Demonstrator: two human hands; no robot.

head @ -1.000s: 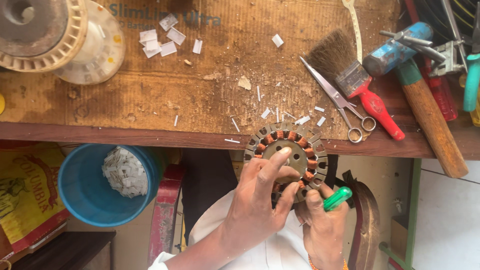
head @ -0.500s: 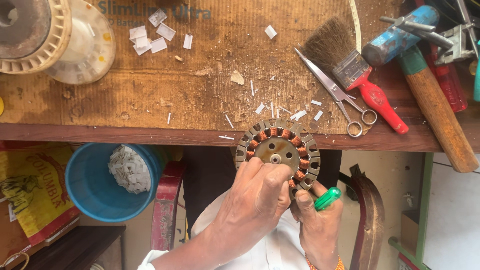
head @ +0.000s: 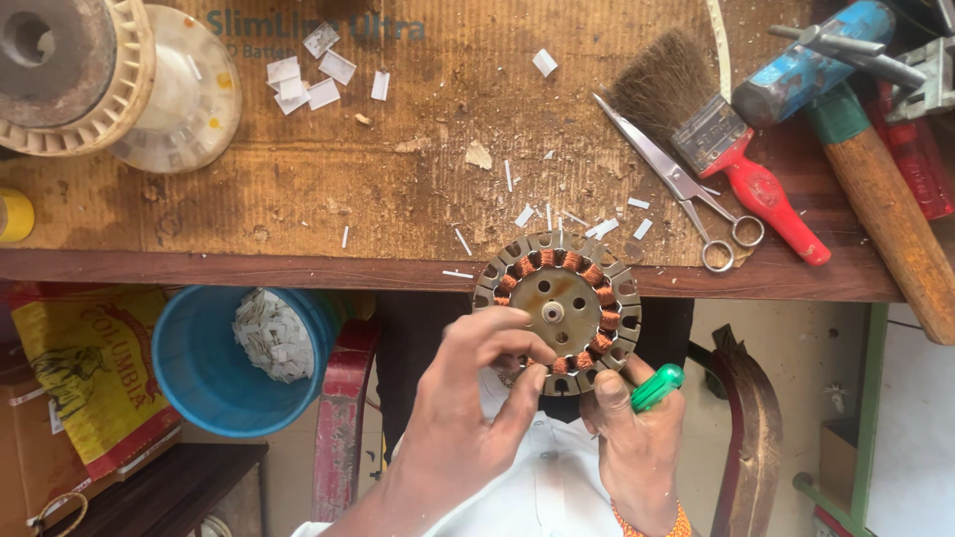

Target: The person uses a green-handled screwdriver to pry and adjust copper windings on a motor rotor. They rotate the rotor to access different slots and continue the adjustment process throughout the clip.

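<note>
A round metal stator (head: 557, 298) with copper windings in its slots is held in front of the bench edge. My left hand (head: 468, 408) grips its near left rim, thumb and forefinger pinched at the lower windings. My right hand (head: 632, 438) supports the near right rim and also holds a green-handled tool (head: 657, 386) in its fingers; the tool's tip is hidden.
The wooden bench (head: 398, 199) carries scissors (head: 676, 184), a red-handled brush (head: 716, 124), a wooden-handled hammer (head: 885, 209), a wire spool (head: 90, 80) and scattered white paper slips (head: 303, 80). Below, a blue bucket (head: 214, 368) holds paper scraps beside a yellow bag (head: 90, 368).
The stator has shifted slightly left and down relative to the bench edge. My left fingers have moved from over its face down to the lower rim.
</note>
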